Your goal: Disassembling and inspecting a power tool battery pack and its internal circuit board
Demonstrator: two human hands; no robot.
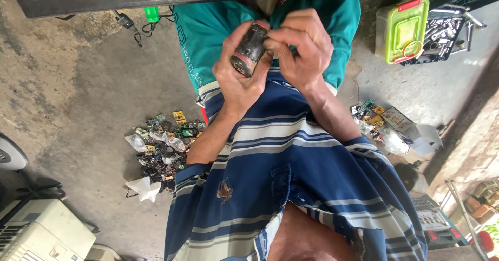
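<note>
Both hands are raised in front of my striped blue shirt and teal shorts. My left hand (235, 76) wraps around a small dark cylindrical part (250, 50) with a red ring at its lower end and a metallic body. My right hand (303, 48) is beside it, its fingertips pinched on the cylinder's upper end. The far side of the cylinder is hidden by my fingers.
A heap of circuit-board scraps (163, 152) and a white tissue (143, 188) lie on the concrete floor at left. More scraps (378, 121) lie at right. A green-lidded box (403, 29) and a black tool tray (446, 32) sit top right. A white appliance (41, 232) stands bottom left.
</note>
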